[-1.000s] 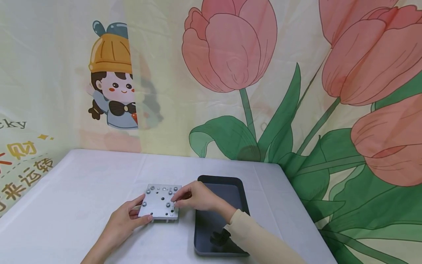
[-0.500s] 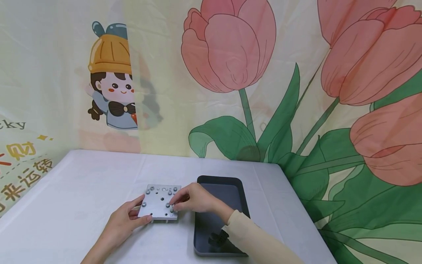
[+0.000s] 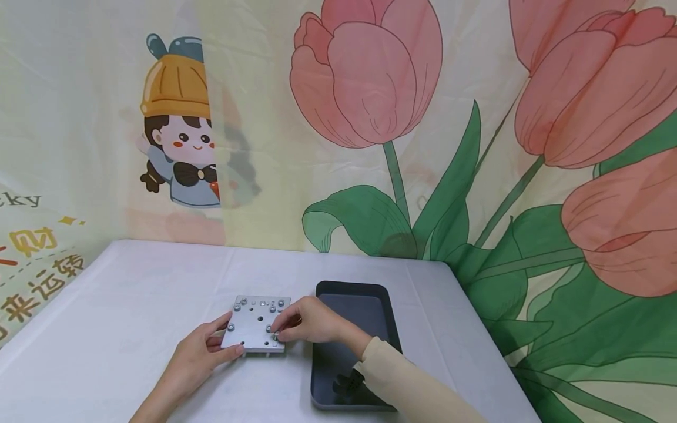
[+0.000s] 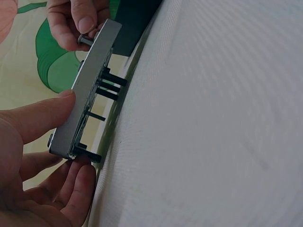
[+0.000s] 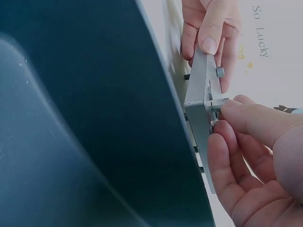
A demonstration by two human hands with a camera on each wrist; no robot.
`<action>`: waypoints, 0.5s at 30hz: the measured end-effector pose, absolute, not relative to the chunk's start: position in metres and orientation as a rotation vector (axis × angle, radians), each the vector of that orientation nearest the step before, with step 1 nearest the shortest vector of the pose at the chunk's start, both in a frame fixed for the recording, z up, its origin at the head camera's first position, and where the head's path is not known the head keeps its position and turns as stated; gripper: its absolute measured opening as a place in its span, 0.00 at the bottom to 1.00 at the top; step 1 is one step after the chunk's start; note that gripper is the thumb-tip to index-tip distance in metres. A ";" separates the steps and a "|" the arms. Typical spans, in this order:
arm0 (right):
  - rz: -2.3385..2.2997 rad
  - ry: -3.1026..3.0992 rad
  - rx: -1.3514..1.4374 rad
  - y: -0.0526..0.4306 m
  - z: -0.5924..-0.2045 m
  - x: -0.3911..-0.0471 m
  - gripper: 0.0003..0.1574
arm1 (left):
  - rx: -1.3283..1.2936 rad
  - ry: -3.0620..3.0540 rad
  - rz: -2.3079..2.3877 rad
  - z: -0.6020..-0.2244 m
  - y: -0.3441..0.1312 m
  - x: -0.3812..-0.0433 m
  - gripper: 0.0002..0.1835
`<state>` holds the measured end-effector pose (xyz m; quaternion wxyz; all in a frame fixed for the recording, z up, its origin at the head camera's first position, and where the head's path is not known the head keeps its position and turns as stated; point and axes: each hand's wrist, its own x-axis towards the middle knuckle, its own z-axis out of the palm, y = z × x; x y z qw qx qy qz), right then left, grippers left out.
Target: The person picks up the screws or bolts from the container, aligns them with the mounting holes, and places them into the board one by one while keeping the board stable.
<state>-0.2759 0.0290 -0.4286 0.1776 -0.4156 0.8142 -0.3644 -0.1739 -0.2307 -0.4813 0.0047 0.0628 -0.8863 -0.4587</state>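
Observation:
A silvery metal plate (image 3: 248,320) with several holes and screws in its face is held a little above the table, tilted. My left hand (image 3: 198,352) grips its left side, thumb at the near corner. Threaded screw ends (image 4: 113,78) stick out below the plate in the left wrist view. My right hand (image 3: 314,320) pinches a screw (image 5: 216,108) between thumb and fingers over the plate's right part. Its threaded shank points at the plate face, and its head is mostly covered by the fingertips.
A dark rectangular tray (image 3: 351,305) lies on the white-covered table (image 3: 158,294), right of the plate and under my right forearm. A small black object (image 3: 346,383) shows beside the beige sleeve (image 3: 407,376). Behind the table hangs a cloth printed with tulips (image 3: 370,76).
My right hand has shifted slightly left and down over the plate, from its right edge to the holes near the lower right, with the screw. The left hand and plate have hardly moved.

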 end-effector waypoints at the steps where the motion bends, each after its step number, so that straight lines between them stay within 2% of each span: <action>1: -1.027 2.307 -1.177 0.029 -0.429 -0.276 0.09 | 0.190 -2.775 -1.435 -0.481 -0.231 -0.174 0.55; 15: -0.963 2.336 -1.257 0.033 -0.423 -0.278 0.10 | 0.189 -2.802 -1.401 -0.480 -0.231 -0.174 0.55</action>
